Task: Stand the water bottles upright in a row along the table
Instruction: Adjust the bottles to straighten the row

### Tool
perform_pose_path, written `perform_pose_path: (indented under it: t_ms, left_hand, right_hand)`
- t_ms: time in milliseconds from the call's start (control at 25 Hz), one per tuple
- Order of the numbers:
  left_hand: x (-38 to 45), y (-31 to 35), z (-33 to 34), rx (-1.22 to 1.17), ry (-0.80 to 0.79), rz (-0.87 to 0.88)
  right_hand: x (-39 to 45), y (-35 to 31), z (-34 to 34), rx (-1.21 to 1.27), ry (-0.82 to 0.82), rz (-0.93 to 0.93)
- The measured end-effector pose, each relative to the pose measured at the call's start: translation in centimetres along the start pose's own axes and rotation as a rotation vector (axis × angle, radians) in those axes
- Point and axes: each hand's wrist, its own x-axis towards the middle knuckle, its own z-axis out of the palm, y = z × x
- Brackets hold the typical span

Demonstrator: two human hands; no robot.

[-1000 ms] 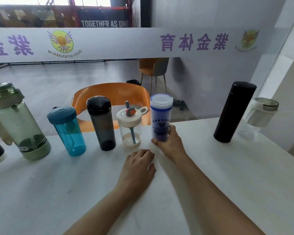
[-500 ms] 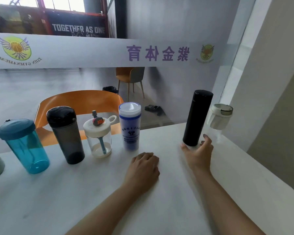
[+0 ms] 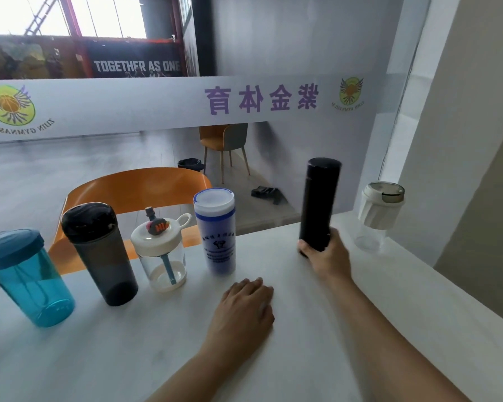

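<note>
Row part-built: teal bottle (image 3: pixel 26 280), grey bottle (image 3: pixel 99 253), straw cup (image 3: pixel 161 253), blue bottle (image 3: pixel 215 233) upright side by side on table (image 3: pixel 128 349). Right hand (image 3: pixel 328 256) clamped on black flask (image 3: pixel 318 204) near base; flask vertical, cap up, right of row. Clear bottle (image 3: pixel 378 216) beyond, unplaced. Left hand (image 3: pixel 244 309) flat on table, fingers together, empty.

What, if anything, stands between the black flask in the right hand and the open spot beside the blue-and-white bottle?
Nothing visible does. The right hand grips the black flask, and bare table runs across to the blue-and-white bottle. The left hand rests nearer the person, outside that path.
</note>
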Motion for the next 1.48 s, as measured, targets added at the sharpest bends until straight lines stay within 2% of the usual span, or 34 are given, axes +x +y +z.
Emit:
perform_pose_path:
  t_ms: [200, 480, 600, 800, 880, 960, 1120, 1320, 1480]
  left_hand:
    - [0.1, 0.3, -0.1, 0.01, -0.018, -0.016]
    - [0.5, 0.6, -0.2, 0.03, -0.048, -0.041]
    - [1.3, 2.1, 0.1, 0.007, -0.04, -0.022]
    - [4.2, 6.6, 2.4, -0.045, -0.108, 0.114]
    - [5.6, 7.7, 3.3, -0.027, -0.139, 0.12]
    - [6.5, 8.0, 3.7, -0.011, -0.136, 0.104]
    - [6.5, 7.4, 4.7, -0.016, -0.154, 0.094]
    - [6.6, 7.0, 5.2, -0.035, -0.173, 0.093]
    - [6.6, 6.7, 5.1, -0.047, -0.194, 0.093]
  right_hand:
    - [-3.5, -2.9, 3.1, 0.044, -0.248, -0.112]
    - [-4.7, -2.7, 2.6, 0.092, -0.405, -0.102]
    - [-4.4, 0.2, -0.9, 0.028, -0.284, -0.119]
    - [-2.9, 5.3, -8.3, -0.009, 0.188, -0.039]
    - [-1.7, 6.4, -10.3, 0.006, 0.307, 0.014]
    - [0.0, 7.0, -11.4, 0.02, 0.31, 0.043]
    - [3.7, 6.9, -11.2, 0.037, 0.196, 0.088]
    - [7.3, 7.2, -9.6, -0.033, 0.12, 0.045]
    - [6.5, 6.2, -7.9, -0.072, 0.058, -0.017]
